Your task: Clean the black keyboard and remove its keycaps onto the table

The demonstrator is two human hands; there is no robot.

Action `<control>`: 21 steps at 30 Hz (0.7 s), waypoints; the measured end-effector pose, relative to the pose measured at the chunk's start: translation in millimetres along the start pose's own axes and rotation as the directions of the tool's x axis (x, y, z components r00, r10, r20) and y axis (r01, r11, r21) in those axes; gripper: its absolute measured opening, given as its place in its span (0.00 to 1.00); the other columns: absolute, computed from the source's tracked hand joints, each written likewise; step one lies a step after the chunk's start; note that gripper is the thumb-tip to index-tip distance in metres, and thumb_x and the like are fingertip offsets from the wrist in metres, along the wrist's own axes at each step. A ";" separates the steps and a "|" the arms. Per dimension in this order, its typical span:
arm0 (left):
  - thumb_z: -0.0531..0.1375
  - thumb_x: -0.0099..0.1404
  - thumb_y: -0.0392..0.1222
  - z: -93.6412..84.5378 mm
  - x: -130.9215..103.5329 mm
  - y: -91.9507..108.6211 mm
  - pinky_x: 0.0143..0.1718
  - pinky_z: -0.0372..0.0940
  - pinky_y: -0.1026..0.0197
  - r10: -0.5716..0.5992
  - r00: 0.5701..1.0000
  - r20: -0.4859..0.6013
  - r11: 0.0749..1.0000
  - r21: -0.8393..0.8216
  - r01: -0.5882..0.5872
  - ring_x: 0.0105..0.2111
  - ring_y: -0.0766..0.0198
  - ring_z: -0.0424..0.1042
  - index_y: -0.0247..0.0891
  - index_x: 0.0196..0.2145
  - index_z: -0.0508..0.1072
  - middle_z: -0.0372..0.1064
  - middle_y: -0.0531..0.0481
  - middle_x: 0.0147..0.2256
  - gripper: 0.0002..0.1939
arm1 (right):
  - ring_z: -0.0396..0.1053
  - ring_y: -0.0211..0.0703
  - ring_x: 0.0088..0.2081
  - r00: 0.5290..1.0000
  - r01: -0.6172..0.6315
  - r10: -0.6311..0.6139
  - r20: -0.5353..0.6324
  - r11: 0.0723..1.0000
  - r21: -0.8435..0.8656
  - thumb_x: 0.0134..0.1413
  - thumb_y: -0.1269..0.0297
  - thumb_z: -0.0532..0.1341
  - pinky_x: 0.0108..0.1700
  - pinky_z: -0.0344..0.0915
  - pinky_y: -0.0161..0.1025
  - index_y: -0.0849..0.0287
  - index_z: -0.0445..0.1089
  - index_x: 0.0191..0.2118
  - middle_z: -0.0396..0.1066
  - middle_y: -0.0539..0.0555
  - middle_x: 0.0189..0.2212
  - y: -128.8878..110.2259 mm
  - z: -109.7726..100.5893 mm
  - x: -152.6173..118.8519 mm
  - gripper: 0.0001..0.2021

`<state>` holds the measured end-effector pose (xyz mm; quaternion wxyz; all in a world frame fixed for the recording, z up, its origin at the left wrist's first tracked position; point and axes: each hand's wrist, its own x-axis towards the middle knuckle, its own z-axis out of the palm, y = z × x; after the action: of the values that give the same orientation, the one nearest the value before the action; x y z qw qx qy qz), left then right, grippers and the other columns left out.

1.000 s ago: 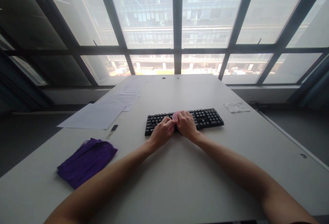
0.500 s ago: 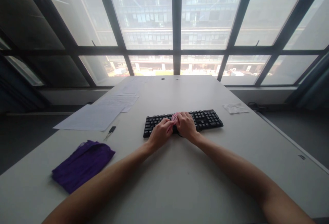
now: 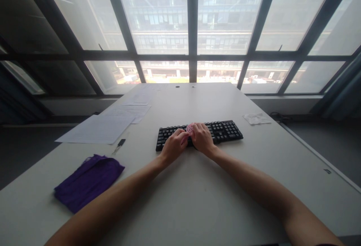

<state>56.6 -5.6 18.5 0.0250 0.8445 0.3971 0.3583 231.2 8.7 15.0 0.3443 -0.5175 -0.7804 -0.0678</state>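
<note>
A black keyboard (image 3: 225, 130) lies slightly slanted on the white table (image 3: 180, 208). Over its middle, my two hands meet around a small round pink item with a spiral pattern (image 3: 190, 128). My left hand (image 3: 175, 143) is closed on its lower left side, fingertips pinched near its edge. My right hand (image 3: 202, 137) has its fingers wrapped over the right side of the same item. The hands hide part of the item and the keys beneath.
A folded purple cloth (image 3: 88, 182) lies at the front left, beside my left forearm. Behind it are a small black object with a metal end (image 3: 121, 143) and white paper sheets (image 3: 97, 128). A crumpled white tissue (image 3: 256, 118) is near the right edge.
The whole view has shifted slightly, so everything appears a little further left. Both hands keep hold of the pink item, which seems turned or tilted a little.
</note>
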 end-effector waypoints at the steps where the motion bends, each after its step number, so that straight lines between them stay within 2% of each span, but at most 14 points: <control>1: 0.57 0.66 0.31 -0.3 0.3 0.1 0.44 0.71 0.61 -0.001 1.000 0.001 1.000 0.006 0.001 0.39 0.62 0.74 0.40 0.46 0.75 0.70 0.45 0.43 0.13 | 0.64 0.51 0.49 1.000 0.003 -0.003 0.000 1.000 0.001 0.66 0.67 0.54 0.54 0.58 0.44 0.58 0.68 0.48 0.72 0.59 0.46 -0.2 0.4 -0.2 0.09; 11: 0.56 0.66 0.31 -0.8 1.4 0.9 0.43 0.71 0.61 -0.027 0.999 0.033 1.000 0.011 0.026 0.39 0.62 0.73 0.40 0.47 0.75 0.70 0.45 0.43 0.14 | 0.64 0.51 0.50 1.000 0.003 -0.003 0.030 1.000 -0.011 0.68 0.65 0.54 0.54 0.58 0.45 0.58 0.70 0.43 0.72 0.60 0.45 0.9 4.3 0.9 0.08; 17: 0.57 0.66 0.31 -0.8 0.8 0.9 0.42 0.70 0.62 -0.025 0.999 0.025 0.999 0.021 0.024 0.38 0.63 0.73 0.40 0.46 0.75 0.69 0.46 0.43 0.14 | 0.64 0.51 0.50 1.000 0.010 -0.010 0.021 1.000 -0.016 0.68 0.66 0.53 0.54 0.59 0.46 0.57 0.70 0.44 0.72 0.60 0.46 -1.4 1.5 -0.1 0.09; 21: 0.57 0.67 0.32 -3.8 1.2 1.9 0.40 0.70 0.63 -0.005 1.000 0.026 0.996 0.092 0.002 0.38 0.63 0.73 0.41 0.47 0.75 0.70 0.47 0.43 0.13 | 0.63 0.51 0.51 1.000 0.022 -0.022 0.011 1.000 -0.008 0.69 0.65 0.52 0.54 0.59 0.45 0.57 0.70 0.47 0.71 0.60 0.48 -3.3 -0.7 -0.7 0.10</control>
<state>55.9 -7.0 22.7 -0.0082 0.8487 0.4143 0.3287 228.9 6.3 15.8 0.3371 -0.5106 -0.7877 -0.0720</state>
